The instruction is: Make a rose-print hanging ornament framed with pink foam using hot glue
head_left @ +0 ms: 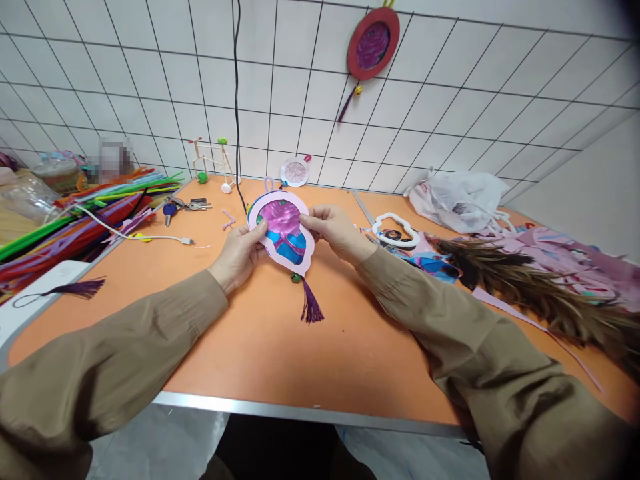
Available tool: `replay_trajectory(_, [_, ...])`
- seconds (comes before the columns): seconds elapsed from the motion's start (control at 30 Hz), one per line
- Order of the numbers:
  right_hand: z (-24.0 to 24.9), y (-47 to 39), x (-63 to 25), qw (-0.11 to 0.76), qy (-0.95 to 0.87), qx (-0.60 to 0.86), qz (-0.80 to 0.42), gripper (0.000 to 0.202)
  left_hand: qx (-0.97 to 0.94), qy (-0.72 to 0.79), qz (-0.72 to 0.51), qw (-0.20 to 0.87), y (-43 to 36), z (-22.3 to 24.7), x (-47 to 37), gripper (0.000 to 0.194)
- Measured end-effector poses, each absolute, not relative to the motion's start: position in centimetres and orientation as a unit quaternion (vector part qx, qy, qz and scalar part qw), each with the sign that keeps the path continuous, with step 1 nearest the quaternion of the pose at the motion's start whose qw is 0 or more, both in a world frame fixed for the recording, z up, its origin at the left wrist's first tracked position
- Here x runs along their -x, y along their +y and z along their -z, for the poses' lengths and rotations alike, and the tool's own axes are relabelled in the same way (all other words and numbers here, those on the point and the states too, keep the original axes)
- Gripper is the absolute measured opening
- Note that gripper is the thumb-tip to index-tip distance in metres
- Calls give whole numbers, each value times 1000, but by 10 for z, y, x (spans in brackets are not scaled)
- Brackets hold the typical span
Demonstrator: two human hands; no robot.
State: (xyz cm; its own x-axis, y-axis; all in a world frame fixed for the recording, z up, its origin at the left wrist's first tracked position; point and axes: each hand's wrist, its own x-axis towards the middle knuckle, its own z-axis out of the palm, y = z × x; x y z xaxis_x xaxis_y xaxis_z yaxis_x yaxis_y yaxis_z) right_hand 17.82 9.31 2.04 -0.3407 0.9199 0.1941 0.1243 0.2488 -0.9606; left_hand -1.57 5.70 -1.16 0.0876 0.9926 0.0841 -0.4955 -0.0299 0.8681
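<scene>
Between my hands is a hanging ornament with a pale pink gourd-shaped frame and shiny purple and blue cloth inside. It is lifted over the orange table and slightly tilted. My left hand grips its left edge, thumb on the front. Opposite, my right hand pinches the upper right edge of the frame. A loop stands out at the ornament's top. From the bottom hang a green bell and a dark purple tassel. The fingers behind the frame are partly hidden.
At the left lie colourful pipe cleaners, a white cable, keys and another tassel. A white cloud-shaped frame, a plastic bag and brown feathers are at the right. A red round ornament hangs on the tiled wall.
</scene>
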Motion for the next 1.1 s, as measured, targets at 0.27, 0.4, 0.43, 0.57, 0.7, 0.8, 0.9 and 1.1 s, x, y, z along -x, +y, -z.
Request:
replay_trajectory(0.27, [-17, 97, -179, 420, -677, 348, -494, 46, -407, 328, -605, 601, 59, 14, 17, 36])
replay_trajectory(0.4, [-17, 97, -179, 387, -688, 351, -504, 39, -400, 332, -621, 587, 61, 15, 18, 37])
replay_trajectory(0.43, [-16, 97, -179, 383, -688, 357, -502, 37, -398, 332, -623, 586, 62, 15, 18, 37])
replay_trajectory(0.57, [-15, 96, -179, 387, -689, 360, -496, 33, -386, 332, -628, 589, 63, 14, 18, 35])
replay_trajectory(0.7, [-14, 97, -179, 409, -687, 354, -485, 32, -376, 319, -629, 601, 59, 10, 16, 38])
replay_trajectory(0.8, [-14, 97, -179, 416, -685, 354, -483, 32, -407, 308, -601, 615, 55, 7, 15, 37])
replay_trajectory(0.9, [-14, 97, -179, 415, -684, 358, -482, 34, -430, 311, -583, 615, 53, 7, 13, 37])
replay_trajectory(1.1, [-15, 96, -178, 411, -689, 343, -488, 38, -437, 312, -592, 601, 55, 10, 13, 35])
